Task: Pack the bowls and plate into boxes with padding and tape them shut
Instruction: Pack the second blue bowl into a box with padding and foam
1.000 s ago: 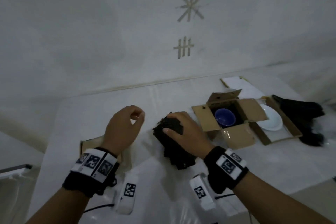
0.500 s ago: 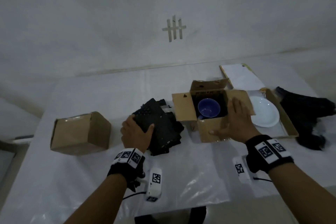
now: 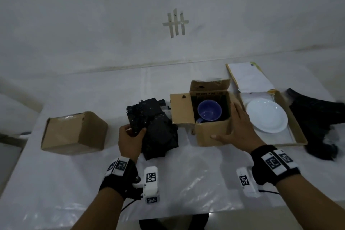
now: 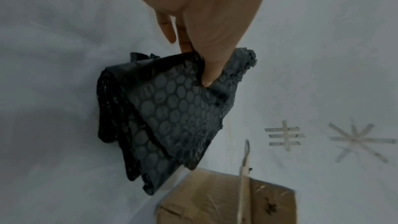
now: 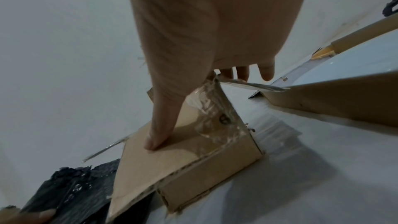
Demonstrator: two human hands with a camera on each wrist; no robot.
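I'm padding the blue bowl (image 3: 209, 110), which sits in the open box (image 3: 211, 134). My left hand (image 3: 130, 139) pinches a black bubble-wrap sheet (image 3: 143, 115); my right hand (image 3: 236, 130) lies flat, steadying the box. Next, I judge: lift the sheet over the bowl.

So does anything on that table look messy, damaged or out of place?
Mostly small things. The open cardboard box holding the blue bowl has crumpled clear tape left on its corner and dark scuffs on a flap. The black bubble-wrap sheet in the left hand has ragged, torn edges. Nothing spilled.
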